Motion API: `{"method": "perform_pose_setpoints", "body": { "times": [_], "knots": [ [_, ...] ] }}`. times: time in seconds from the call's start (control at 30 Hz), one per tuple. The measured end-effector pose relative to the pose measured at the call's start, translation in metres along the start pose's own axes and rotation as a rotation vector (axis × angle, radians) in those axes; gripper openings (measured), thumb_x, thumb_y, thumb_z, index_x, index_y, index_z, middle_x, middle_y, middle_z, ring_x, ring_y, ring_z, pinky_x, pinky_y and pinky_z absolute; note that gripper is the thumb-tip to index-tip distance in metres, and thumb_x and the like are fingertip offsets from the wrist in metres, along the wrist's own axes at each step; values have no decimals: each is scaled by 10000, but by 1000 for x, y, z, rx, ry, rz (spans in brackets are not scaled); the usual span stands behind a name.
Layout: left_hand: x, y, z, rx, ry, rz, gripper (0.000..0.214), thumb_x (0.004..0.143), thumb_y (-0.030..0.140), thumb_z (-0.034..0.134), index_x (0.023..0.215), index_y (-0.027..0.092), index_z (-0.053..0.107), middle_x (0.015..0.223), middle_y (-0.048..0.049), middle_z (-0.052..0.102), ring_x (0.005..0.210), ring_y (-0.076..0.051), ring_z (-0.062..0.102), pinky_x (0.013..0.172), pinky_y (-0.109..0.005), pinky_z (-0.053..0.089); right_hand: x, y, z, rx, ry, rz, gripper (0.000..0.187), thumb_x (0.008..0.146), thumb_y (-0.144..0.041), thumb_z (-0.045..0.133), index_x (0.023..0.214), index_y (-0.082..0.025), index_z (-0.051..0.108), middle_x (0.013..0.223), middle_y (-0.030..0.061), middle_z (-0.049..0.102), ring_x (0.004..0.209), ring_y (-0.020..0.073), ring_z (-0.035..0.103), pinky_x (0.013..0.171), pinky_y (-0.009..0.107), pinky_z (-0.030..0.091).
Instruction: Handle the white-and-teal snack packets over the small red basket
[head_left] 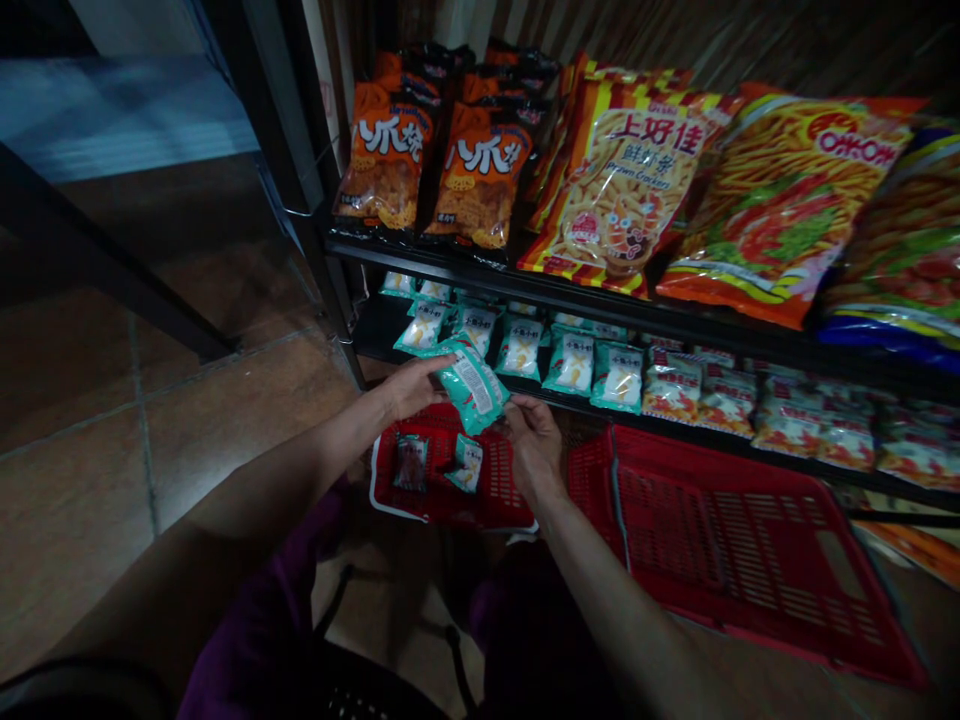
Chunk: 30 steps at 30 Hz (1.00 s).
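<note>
Both my hands hold one small teal-and-white snack packet (472, 384) in front of a black shelf unit. My left hand (409, 386) grips its left end, fingers closed round it. My right hand (533, 437) pinches its lower right corner. The packet hangs above a red plastic basket (439, 500) on the floor, which holds two small packets (411, 462). Just behind, the lower shelf (375, 330) carries rows of similar teal packets (571, 362).
The upper shelf bears orange snack bags (386, 150) and large prawn cracker bags (622, 185). Red-and-white small packets (724, 400) line the lower shelf to the right. A second red basket (750, 550) lies tilted at the right. Brown tiled floor (187, 400) spreads to the left.
</note>
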<state>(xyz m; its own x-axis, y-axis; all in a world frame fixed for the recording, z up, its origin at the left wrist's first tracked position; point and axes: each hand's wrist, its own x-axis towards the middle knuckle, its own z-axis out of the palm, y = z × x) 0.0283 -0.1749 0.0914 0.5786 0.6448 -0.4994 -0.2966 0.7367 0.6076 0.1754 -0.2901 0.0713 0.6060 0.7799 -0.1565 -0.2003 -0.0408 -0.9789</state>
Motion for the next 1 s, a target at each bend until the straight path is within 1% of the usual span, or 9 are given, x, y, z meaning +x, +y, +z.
{"method": "perform_pose_setpoints", "body": {
  "times": [0.17, 0.27, 0.4, 0.47, 0.53, 0.63, 0.77, 0.87, 1.0],
  "knots": [
    [-1, 2, 1, -55, 23, -8, 247, 761, 219, 659, 1005, 185, 648, 944, -64, 687, 903, -193, 624, 876, -396, 485, -1, -4, 3, 95, -28, 27, 286, 665, -372, 714, 859, -237, 553, 668, -79, 553, 547, 100, 530, 565, 255, 449],
    [-3, 2, 3, -42, 18, 10, 241, 744, 210, 664, 984, 180, 651, 949, -68, 689, 904, -195, 626, 849, -376, 496, -1, -1, 0, 10, -28, -22, 265, 709, -384, 671, 890, -233, 549, 723, -56, 574, 596, 111, 548, 613, 275, 466],
    [-4, 1, 5, 15, 30, 37, 202, 732, 202, 665, 929, 156, 660, 909, -65, 693, 818, -174, 632, 774, -329, 509, 1, 2, -8, -385, -21, -245, 254, 757, -356, 611, 971, -221, 602, 988, 38, 598, 889, 180, 587, 829, 376, 482],
    [-3, 0, 5, 52, 58, 42, 202, 715, 201, 678, 909, 147, 666, 866, -62, 696, 775, -172, 633, 750, -325, 510, 0, -1, -11, -574, -40, -416, 282, 768, -325, 596, 1033, -233, 626, 1165, 74, 544, 1098, 223, 524, 958, 430, 430],
    [-4, -2, 6, 82, 69, 43, 203, 697, 204, 693, 891, 148, 674, 838, -57, 699, 756, -175, 634, 750, -335, 510, -3, -7, -10, -673, -85, -561, 296, 807, -301, 554, 1089, -251, 630, 1262, 76, 511, 1216, 231, 454, 1042, 453, 367],
    [-7, -5, 9, 129, 54, 70, 222, 667, 231, 725, 869, 151, 682, 830, -56, 700, 750, -182, 635, 759, -353, 504, -10, -15, -6, -711, -221, -666, 336, 876, -284, 464, 1186, -284, 595, 1310, 53, 534, 1265, 220, 439, 1085, 467, 328],
    [-9, -8, 12, 193, 77, 123, 316, 621, 301, 782, 879, 152, 677, 877, -68, 692, 774, -188, 632, 771, -362, 489, -15, -16, -2, -781, -404, -701, 434, 891, -332, 465, 1324, -310, 488, 1431, 26, 448, 1351, 227, 357, 1116, 487, 295],
    [-8, -9, 12, 204, 94, 131, 328, 665, 371, 752, 903, 161, 668, 926, -78, 680, 796, -191, 620, 750, -359, 494, -16, -11, -2, -880, -508, -703, 613, 847, -428, 547, 1414, -280, 366, 1514, 53, 313, 1401, 257, 262, 1126, 504, 271],
    [-8, -6, 11, 212, 85, 75, 309, 745, 435, 664, 883, 160, 647, 917, -90, 662, 800, -196, 598, 699, -332, 510, -14, -4, -3, -933, -530, -681, 829, 744, -524, 654, 1443, -240, 311, 1526, 100, 272, 1407, 287, 241, 1121, 518, 269]
  ]
}}
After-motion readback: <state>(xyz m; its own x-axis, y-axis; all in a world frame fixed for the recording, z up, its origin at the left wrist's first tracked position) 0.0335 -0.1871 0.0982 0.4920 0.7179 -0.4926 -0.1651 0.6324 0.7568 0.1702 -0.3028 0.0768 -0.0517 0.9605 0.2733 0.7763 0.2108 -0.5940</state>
